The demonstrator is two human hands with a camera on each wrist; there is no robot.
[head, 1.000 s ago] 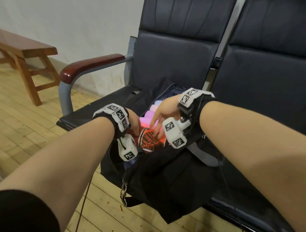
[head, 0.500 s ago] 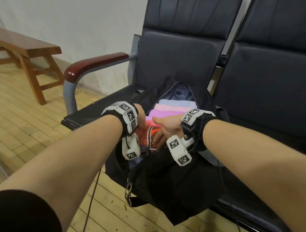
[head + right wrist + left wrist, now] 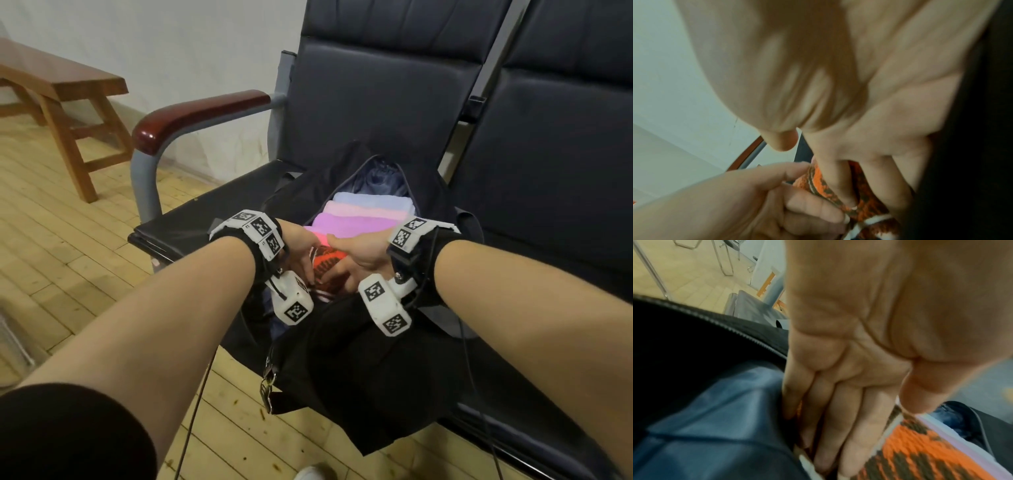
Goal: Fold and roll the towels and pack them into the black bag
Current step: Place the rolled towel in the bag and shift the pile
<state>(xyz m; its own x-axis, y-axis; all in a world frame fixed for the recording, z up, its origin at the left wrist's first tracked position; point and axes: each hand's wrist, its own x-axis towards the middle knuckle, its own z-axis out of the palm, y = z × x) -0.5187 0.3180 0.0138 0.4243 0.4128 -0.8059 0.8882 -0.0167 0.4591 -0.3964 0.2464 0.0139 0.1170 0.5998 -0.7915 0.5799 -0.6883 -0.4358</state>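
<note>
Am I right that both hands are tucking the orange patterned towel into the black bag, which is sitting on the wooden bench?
Not quite: the black bag sits on the dark padded seat, not the wooden bench, as the head view shows. Both the left hand and right hand are indeed tucking the orange patterned towel into it.

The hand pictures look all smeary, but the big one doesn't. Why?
Head view: sharp and evenly lit; the black bag and pastel towels read clearly, though straight edges bow from the wide lens. Left wrist view: the left hand fills the frame, soft and smeared. Right wrist view: the right hand is blurriest; the orange patterned towel looks fuzzy.
</note>
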